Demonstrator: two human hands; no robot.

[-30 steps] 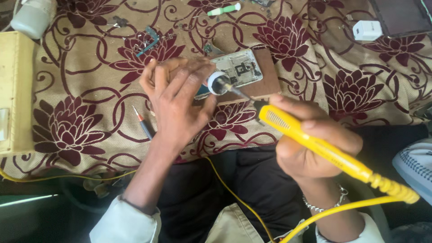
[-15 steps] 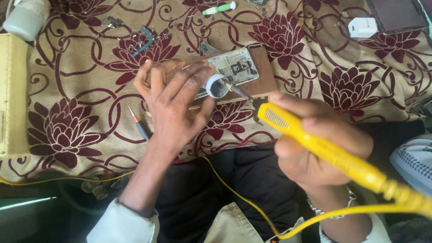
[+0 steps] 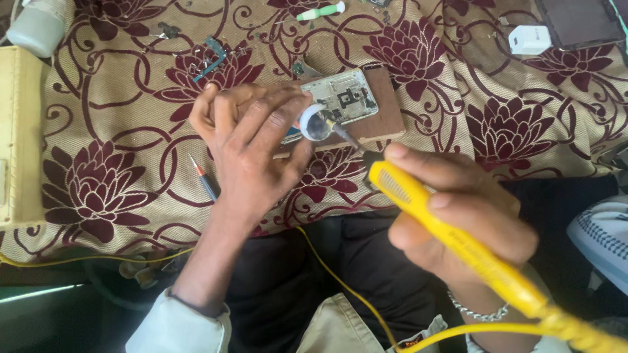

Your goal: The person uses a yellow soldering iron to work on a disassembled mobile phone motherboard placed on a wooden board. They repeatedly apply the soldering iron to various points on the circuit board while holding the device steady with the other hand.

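Left hand (image 3: pixel 252 153) grip grasps small round tin (image 3: pixel 315 124) beside circuit board (image 3: pixel 341 98); right hand (image 3: pixel 458 216) grip clenched on yellow soldering iron (image 3: pixel 458 245), tip at tin.

Not much in the way of packaging here: a white plastic bottle (image 3: pixel 38 29) sits at the top left corner on the flowered cloth (image 3: pixel 118 117), cut off by the edge, no label I can make out. Top right there's a dark flat slab (image 3: pixel 579 23) that looks like a phone or tablet screen, blank and dark, with a small white boxy adapter (image 3: pixel 530 40) just beside its left edge. A pale yellow box-like thing (image 3: pixel 19 137) runs along the left edge, plain-faced as far as I can tell
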